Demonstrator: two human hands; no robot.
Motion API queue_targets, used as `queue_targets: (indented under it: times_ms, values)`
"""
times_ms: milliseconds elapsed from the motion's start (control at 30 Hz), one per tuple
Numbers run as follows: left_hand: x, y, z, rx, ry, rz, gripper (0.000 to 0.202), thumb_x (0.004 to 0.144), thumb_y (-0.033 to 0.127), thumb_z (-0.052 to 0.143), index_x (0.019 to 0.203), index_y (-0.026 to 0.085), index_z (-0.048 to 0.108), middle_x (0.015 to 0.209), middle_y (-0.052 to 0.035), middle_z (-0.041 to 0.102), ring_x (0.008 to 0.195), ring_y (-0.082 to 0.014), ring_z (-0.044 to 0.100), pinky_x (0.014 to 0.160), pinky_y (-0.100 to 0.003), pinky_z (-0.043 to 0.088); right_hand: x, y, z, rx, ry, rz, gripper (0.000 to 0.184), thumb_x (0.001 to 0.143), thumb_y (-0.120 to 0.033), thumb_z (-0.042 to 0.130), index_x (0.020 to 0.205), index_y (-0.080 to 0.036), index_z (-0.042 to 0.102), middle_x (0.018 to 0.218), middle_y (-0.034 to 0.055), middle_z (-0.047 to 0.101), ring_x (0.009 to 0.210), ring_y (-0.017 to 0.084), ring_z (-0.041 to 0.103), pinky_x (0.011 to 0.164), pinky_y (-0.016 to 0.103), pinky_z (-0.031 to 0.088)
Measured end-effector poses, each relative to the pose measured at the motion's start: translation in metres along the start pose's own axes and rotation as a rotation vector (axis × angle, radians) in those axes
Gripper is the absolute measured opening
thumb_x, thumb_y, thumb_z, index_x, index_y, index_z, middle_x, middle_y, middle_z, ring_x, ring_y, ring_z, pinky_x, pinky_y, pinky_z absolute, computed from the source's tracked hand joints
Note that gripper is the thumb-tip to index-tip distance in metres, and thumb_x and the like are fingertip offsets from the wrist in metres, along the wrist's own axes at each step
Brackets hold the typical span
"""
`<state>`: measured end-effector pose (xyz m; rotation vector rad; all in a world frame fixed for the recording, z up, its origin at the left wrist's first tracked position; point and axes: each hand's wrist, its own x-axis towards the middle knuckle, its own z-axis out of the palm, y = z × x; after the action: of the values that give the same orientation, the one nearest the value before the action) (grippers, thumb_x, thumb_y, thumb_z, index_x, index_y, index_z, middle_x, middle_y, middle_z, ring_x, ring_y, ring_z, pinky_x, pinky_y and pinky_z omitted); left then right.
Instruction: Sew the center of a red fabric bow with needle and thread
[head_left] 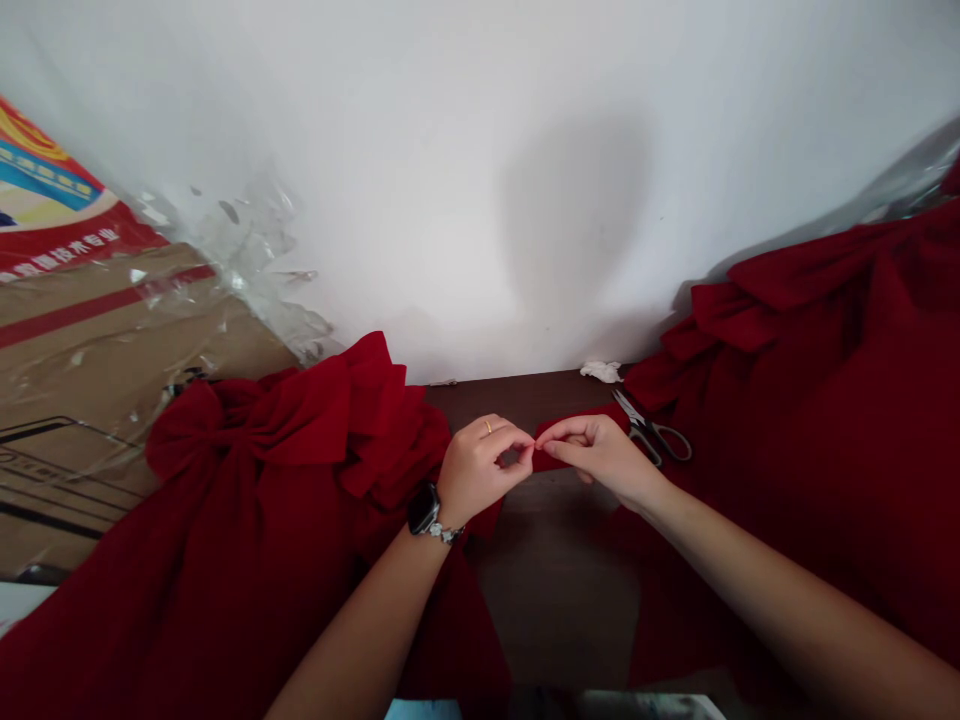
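Note:
My left hand [486, 462], with a ring and a watch at the wrist, is closed in a pinch. Its fingertips meet those of my right hand [595, 455], which is pinched as well. Whatever sits between the fingertips is too small to make out. Behind and under my right fingers lies a strip of red fabric [553, 462] on the dark table [555, 580]. Scissors [651, 428] with grey handles rest just beyond my right hand, their blades partly spread. Left of my left hand is a pile of red fabric bows [285, 420].
More layered red fabric [810, 400] is heaped on the right. A crumpled white scrap [602, 371] lies by the white wall [450, 180]. On the left stands a cardboard box [90, 370] with clear plastic wrap [259, 260] beside it.

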<state>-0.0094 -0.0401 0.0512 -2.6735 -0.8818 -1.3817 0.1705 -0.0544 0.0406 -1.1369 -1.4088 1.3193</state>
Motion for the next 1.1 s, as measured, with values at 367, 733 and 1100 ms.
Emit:
queue_targets:
  times_ms: [367, 733, 1100]
  values:
    - [-0.002, -0.001, 0.000, 0.001, -0.052, -0.106, 0.009, 0.077, 0.014, 0.060, 0.081, 0.019, 0.066, 0.071, -0.0010, 0.066, 0.055, -0.0099, 0.056, 0.051, -0.022, 0.049, 0.002, 0.003, 0.000, 0.055, 0.036, 0.018, 0.035, 0.064, -0.047, 0.071, 0.077, -0.014, 0.071, 0.047, -0.0045, 0.046, 0.038, 0.005, 0.028, 0.038, 0.019, 0.018]
    - [-0.002, 0.001, 0.002, 0.118, -0.026, 0.001, 0.007, 0.078, 0.015, 0.060, 0.075, 0.019, 0.065, 0.072, -0.0016, 0.071, 0.067, -0.0146, 0.064, 0.062, -0.027, 0.054, 0.003, 0.006, 0.003, 0.024, 0.085, -0.064, 0.029, 0.066, -0.041, 0.070, 0.074, -0.013, 0.071, 0.058, 0.0015, 0.059, 0.046, 0.007, 0.038, 0.043, 0.021, 0.027]
    - [-0.001, 0.002, 0.003, 0.114, -0.023, 0.002, 0.006, 0.076, 0.014, 0.062, 0.073, 0.017, 0.066, 0.069, -0.0017, 0.071, 0.063, -0.0139, 0.063, 0.058, -0.025, 0.053, 0.002, 0.018, 0.004, -0.203, 0.132, -0.252, 0.027, 0.077, -0.039, 0.063, 0.080, -0.014, 0.073, 0.068, 0.0049, 0.064, 0.055, 0.013, 0.050, 0.051, 0.023, 0.038]
